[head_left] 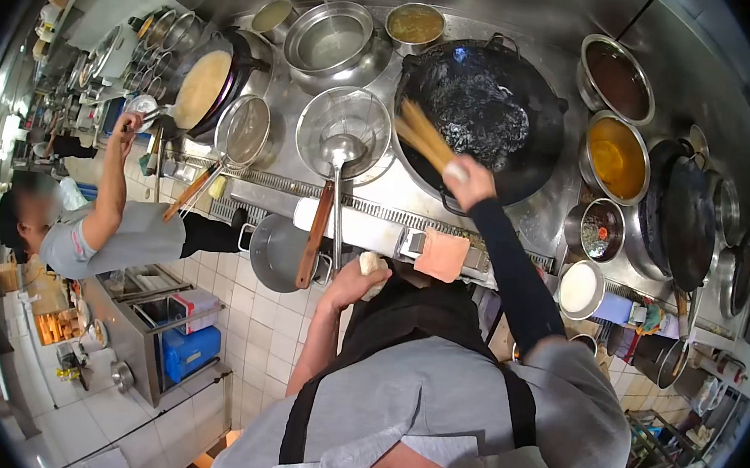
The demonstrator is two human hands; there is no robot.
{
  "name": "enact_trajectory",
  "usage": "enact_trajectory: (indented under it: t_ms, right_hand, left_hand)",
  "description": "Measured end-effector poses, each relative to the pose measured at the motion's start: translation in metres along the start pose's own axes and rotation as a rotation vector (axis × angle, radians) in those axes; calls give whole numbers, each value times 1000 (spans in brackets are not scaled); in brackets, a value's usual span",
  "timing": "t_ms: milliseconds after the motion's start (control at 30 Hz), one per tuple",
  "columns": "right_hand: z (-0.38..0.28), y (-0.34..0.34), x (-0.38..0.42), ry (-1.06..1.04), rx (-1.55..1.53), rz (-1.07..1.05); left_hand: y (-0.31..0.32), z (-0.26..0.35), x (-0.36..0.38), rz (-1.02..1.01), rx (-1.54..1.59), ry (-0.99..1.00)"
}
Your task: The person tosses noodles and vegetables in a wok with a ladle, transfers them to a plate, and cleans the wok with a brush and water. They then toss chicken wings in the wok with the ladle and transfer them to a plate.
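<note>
My right hand [468,185] is closed around a bamboo wok brush [428,138], whose splayed strips reach over the near left part of a large black wok [538,150]. Shiny, rippling liquid lies in the wok. My left hand [355,283], close to my apron at the counter's front edge, is closed on a crumpled whitish cloth [371,263]. Near it are the wooden handle [316,238] of a strainer [309,121] and a steel ladle [343,149] resting in that strainer. A folded pink cloth [442,255] lies on the counter edge between my arms.
Metal pots [374,60] stand behind the strainer. Bowls of dark liquid [618,81] and amber liquid [616,157] stand right of the wok, beside another black wok [690,217]. A grey pot [279,257] sits low at left. A co-worker [112,233] handles another wok [205,90].
</note>
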State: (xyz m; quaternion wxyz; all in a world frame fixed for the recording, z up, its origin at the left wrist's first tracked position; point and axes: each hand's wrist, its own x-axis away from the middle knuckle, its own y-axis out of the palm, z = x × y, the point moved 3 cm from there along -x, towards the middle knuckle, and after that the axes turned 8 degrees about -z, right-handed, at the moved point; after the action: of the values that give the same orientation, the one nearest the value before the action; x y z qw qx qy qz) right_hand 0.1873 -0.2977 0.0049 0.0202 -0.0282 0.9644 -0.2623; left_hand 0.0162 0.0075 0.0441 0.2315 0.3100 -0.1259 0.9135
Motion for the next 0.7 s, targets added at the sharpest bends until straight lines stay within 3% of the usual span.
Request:
enact_trajectory:
  t_ms: [67, 133, 200, 267, 367, 467, 533, 600, 633, 700]
  right_hand:
    - [-32, -35, 48, 51, 190, -128]
    - [-30, -79, 30, 184, 553, -237]
    - [8, -90, -34, 231, 655, -84]
    - [6, -81, -84, 181, 604, 54]
    - [-1, -39, -88, 312, 624, 43]
    - [5, -14, -11, 243, 607, -90]
    - [-7, -42, 39, 271, 698, -235]
    - [1, -87, 38, 322, 858, -336]
    - [13, -105, 15, 279, 951, -289]
    - [33, -122, -50, 219, 844, -119]
  left_hand:
    - [-8, -4, 4, 53, 35, -27]
    - [-17, -21, 5, 74, 120, -62]
    - [-24, -10, 12, 48, 81, -128]
    - [-26, 14, 18, 35, 0, -214]
    - [-29, 29, 16, 2, -54, -199]
    - [-36, 31, 16, 15, -35, -192]
    - [-40, 29, 20, 28, 69, -174]
    - [-45, -1, 17, 55, 105, -125]
    - [-48, -11, 13, 76, 124, -98]
    - [-50, -15, 16, 29, 101, -134]
